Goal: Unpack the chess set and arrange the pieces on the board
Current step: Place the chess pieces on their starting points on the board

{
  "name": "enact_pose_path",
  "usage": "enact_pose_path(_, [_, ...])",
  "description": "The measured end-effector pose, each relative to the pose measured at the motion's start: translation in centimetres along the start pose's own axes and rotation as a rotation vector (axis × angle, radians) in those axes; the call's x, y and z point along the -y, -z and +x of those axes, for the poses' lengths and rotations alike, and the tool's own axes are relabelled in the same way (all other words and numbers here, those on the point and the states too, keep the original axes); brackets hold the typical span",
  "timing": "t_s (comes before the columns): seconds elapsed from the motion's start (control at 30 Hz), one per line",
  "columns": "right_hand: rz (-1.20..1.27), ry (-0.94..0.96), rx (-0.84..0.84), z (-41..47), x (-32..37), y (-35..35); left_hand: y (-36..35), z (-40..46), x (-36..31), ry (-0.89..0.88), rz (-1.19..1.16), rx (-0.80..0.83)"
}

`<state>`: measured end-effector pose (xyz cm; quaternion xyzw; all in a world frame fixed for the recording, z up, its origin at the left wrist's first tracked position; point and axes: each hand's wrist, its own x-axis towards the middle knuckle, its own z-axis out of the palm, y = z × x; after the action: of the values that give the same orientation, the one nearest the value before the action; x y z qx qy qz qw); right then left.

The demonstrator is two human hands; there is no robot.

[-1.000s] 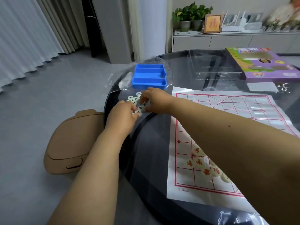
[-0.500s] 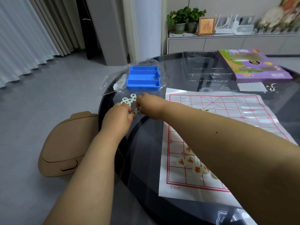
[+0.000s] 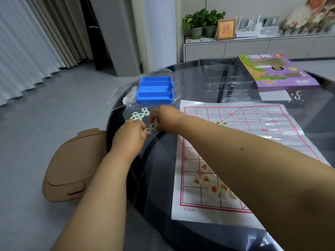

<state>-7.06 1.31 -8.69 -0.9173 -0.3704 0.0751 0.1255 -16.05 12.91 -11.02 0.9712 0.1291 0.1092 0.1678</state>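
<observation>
Beside the paper board (image 3: 253,134), on the round dark glass worktop (image 3: 159,160), both hands' fingers pinch pale round black-lettered pieces (image 3: 140,115) from the loose heap; I'd lift them cleanly and place each squarely on a line crossing.

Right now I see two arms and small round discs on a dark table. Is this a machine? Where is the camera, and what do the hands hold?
No machine: a person's bare arms, filmed by a camera worn on the head, looking down. The left hand and the right hand each pinch a pale disc from the loose chess pieces near the round table's edge. Beside them lies the paper board with red lines; some red-marked pieces already sit on it. Behind are an empty blue tray and a purple box.
</observation>
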Motion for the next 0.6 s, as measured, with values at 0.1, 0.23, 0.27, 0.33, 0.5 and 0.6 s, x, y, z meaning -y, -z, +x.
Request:
enact_pose_path(0.1, [-0.027,0.01,0.017,0.0,0.5,0.1,0.0,0.0,0.0,-0.015,0.007,0.003])
enact_pose_path(0.23, [-0.144,0.037,-0.016,-0.3,1.0,-0.1,0.0,0.0,0.0,-0.018,0.018,0.014])
enact_pose_path(0.27, [-0.178,0.051,-0.032,-0.5,1.1,-0.1,0.0,0.0,0.0,-0.019,0.017,0.015])
enact_pose_path(0.33, [-0.211,0.078,-0.057,-0.8,1.1,-0.1,0.0,0.2,-0.2,-0.023,0.015,0.013])
enact_pose_path(0.5, [-0.223,0.051,-0.056,-1.5,0.2,0.5,-0.3,0.8,-1.5,-0.058,-0.015,-0.012])
enact_pose_path(0.6, [-0.236,0.047,-0.031,-1.8,-0.1,0.7,-0.7,1.0,-2.0,-0.066,0.005,0.019])
